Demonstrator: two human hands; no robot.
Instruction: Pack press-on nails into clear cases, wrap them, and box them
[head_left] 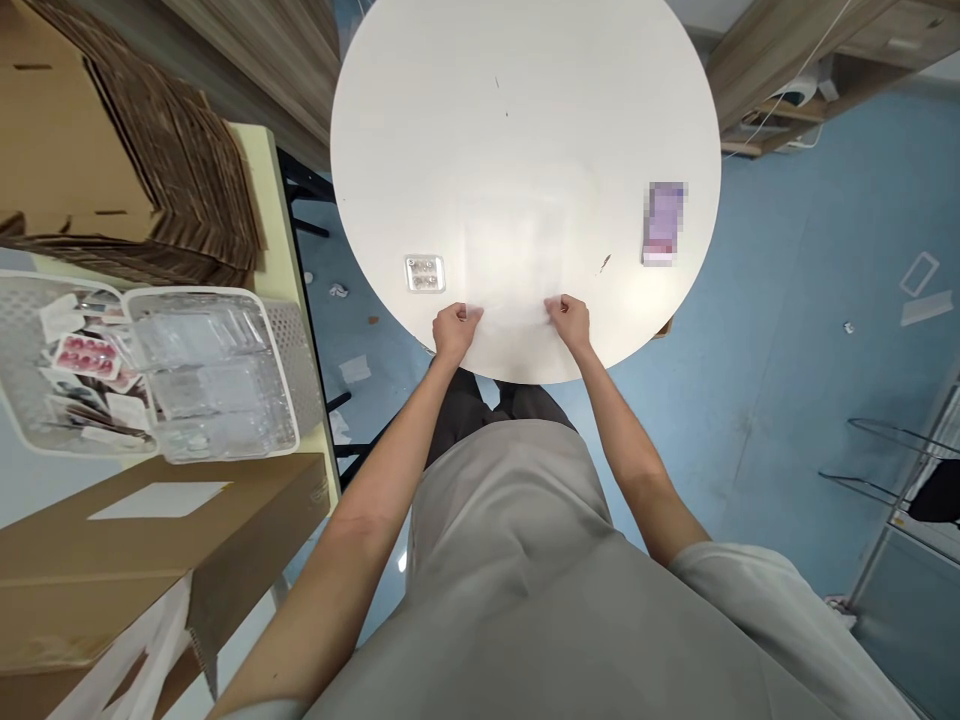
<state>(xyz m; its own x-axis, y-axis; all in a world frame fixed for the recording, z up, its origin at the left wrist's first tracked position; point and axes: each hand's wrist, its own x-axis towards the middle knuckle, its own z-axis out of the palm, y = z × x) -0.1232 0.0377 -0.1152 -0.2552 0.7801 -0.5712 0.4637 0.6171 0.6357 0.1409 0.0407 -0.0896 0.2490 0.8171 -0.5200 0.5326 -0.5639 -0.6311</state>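
Observation:
A see-through plastic sheet or bag (514,265) lies flat on the white round table (517,120) in front of me; which of the two it is, I cannot tell. My left hand (454,332) pinches its near left corner between thumb and fingers. At the near right corner, my right hand (570,322) grips it the same way. Just beyond my left hand sits a small clear pack (425,274) with several little round pieces in it. A purple item (664,222), blurred into blocks, lies toward the table's right edge.
Left of the table, a side table (262,185) carries stacked flat cardboard (187,190), a white basket of small packs (86,365), another basket of clear plastic packs (214,375) and a large cardboard box (142,540). Paper scraps (355,369) litter the blue floor.

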